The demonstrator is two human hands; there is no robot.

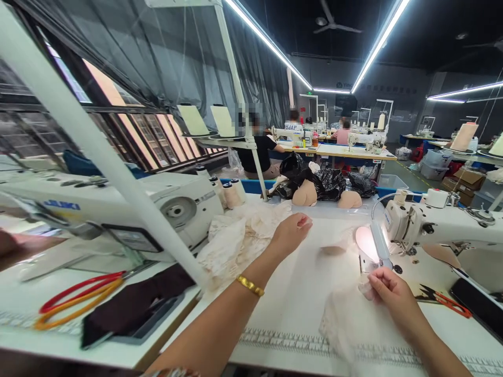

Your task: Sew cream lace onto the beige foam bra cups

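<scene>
My left hand (pixel 293 233), a gold bracelet at its wrist, is raised over the table beyond the pile of cream lace fabric (pixel 239 235). Its fingers are curled together; whatever may be between them cannot be made out. Closer to the sewing machine (pixel 416 222), my right hand (pixel 387 288) pinches the top of a sheer whitish fabric piece (pixel 346 319), which hangs down over the table. A lit lamp (pixel 379 241) shines by the needle area, just above that hand. Beside the lamp lies a beige moulded cup (pixel 334 250).
Orange-handled thread snips (pixel 451 303) and a black phone (pixel 477 306) lie to the right. Beige cups (pixel 304 193) and black plastic bags (pixel 330 180) line the back edge. At left stand another machine (pixel 173 209) and a slanting white pole (pixel 106 157). A measuring tape (pixel 291 341) runs along the front.
</scene>
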